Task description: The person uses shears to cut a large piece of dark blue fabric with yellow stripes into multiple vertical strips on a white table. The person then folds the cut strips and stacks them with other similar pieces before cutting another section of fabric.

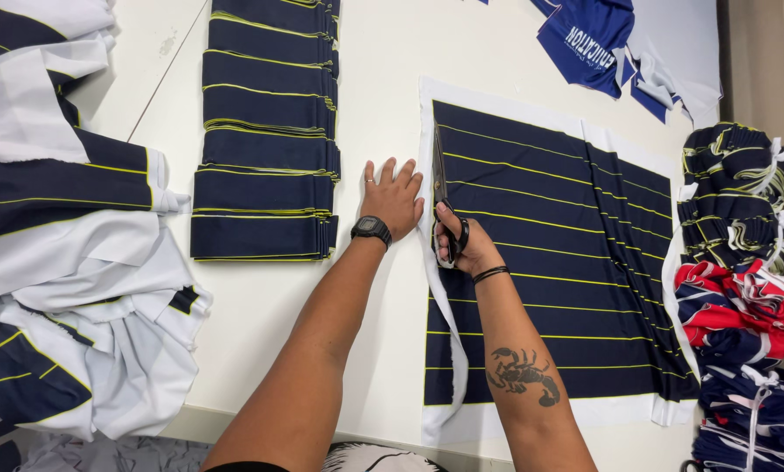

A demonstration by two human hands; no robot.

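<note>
From the head camera, a navy fabric panel (558,253) with thin yellow stripes and a white border lies flat on the white worktop (383,114). The right hand (462,240) grips black scissors (444,197) along its left edge (blades pointing away), while the left hand (392,199) rests spread flat just beside it.

- two hands, left hand (393,199) and right hand (462,246)
- one pair of scissors (445,201)
- one big striped navy fabric panel (549,262)
- one row of folded navy strip stacks (265,140), roughly seven
- one wristwatch (371,230)
- one blue jersey piece (584,39)
</note>
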